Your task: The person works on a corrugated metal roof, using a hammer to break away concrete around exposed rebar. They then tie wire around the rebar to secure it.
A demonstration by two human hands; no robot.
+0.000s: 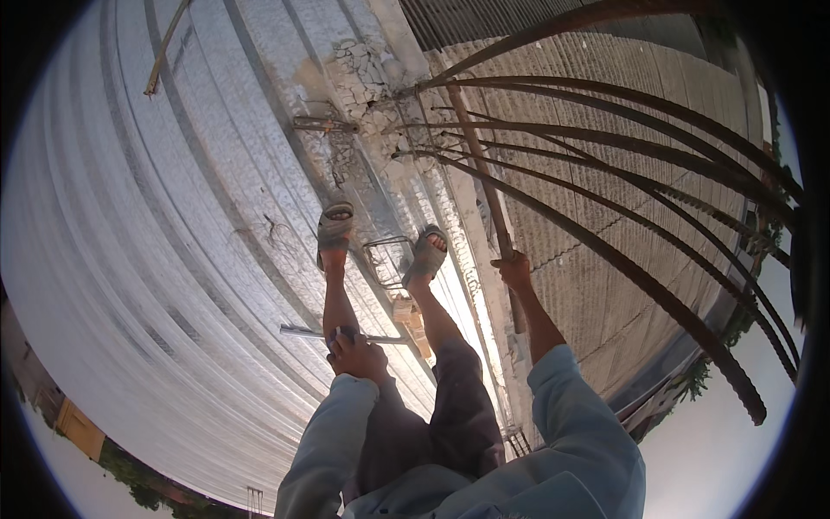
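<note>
My right hand (pixel 513 272) grips a long rusty brown bar (pixel 478 164) that runs up toward a bunch of curved ribbed steel bars (pixel 627 259) on the right. My left hand (pixel 354 355) is at my left leg, its fingers curled around a small dark object (pixel 344 331) that I cannot make out. Beside it, a thin metal bar (pixel 300 331) lies crosswise by my shin. My sandalled feet (pixel 335 227) stand on pale ribbed roofing (pixel 173 216), on either side of a bent wire frame (pixel 385 244).
Broken concrete (pixel 359 73) lies along the seam, with a short bar (pixel 316 123) below it and a thin stick (pixel 160 60) at upper left. Grey-brown corrugated sheeting (pixel 596 337) spreads to the right. Trees (pixel 138 484) and sky show beyond the roof edges.
</note>
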